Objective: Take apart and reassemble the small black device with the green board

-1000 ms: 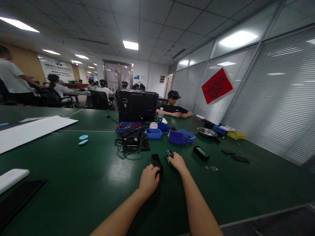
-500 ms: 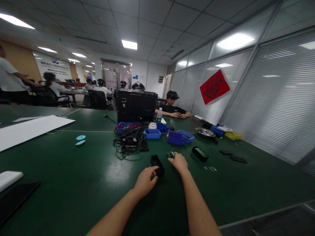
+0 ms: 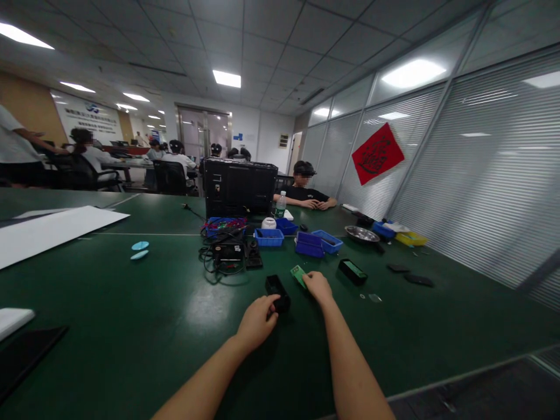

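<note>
My left hand point(image 3: 257, 320) reaches over the green table point(image 3: 131, 326), fingers curled on the near end of a small black box point(image 3: 276, 290). Just to the right, my right hand point(image 3: 318, 286) is closed on a small green circuit board point(image 3: 298, 275), which tilts up off the table with its green face showing. A second black box with a green top point(image 3: 352, 271) lies further right, apart from both hands.
Behind are a tangle of cables and a black device point(image 3: 230, 254), several blue trays point(image 3: 311, 243), a metal bowl point(image 3: 361, 234), a black case point(image 3: 240, 188) and a seated person point(image 3: 306, 189). A white board point(image 3: 48, 228) lies far left. The table edge runs bottom right.
My right hand has turned the small board over, so its green face now shows instead of the darker side. My left hand has stayed on the black box.
</note>
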Demonstrator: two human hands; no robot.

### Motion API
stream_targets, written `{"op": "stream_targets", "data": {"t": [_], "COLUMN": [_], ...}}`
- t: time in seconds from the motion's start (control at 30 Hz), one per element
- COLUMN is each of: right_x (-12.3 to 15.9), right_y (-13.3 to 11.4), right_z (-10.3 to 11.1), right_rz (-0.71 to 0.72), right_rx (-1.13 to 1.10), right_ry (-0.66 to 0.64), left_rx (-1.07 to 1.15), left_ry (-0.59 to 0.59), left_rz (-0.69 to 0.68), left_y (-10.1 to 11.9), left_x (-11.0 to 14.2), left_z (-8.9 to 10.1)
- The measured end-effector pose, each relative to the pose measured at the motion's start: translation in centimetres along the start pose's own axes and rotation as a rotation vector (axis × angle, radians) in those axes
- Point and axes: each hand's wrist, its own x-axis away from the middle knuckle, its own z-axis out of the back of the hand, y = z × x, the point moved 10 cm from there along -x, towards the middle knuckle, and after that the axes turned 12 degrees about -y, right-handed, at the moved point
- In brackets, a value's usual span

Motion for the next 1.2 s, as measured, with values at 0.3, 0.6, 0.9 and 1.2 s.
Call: {"op": "stream_targets", "data": {"t": [0.3,0.6,0.9,1.2], "right_x": [1.2,1.6,1.6,2.5], "right_y": [-1.2,-1.9,-4.4,-6.6], "right_z": [1.0,1.4,0.5,-0.3], "right_rz": [0.007,0.058,0.300,0.453], "right_rx": [0.225,0.268,0.008,-0.051], "right_ry": [0.107,0.192,0.105,0.129], "left_rx": [-0.010,0.016,-0.084,-0.078], "left_ry": [-0.003,-0.084,-0.229,-0.175], "left_rz": [0.001,-0.079,-0.196,-0.225], "left_y": [0.1,1.3,3.0,3.3], "left_x": [0.0,0.4,0.8,0.9], "left_z": [0.1,-0.3,-1.4,-1.0]}}
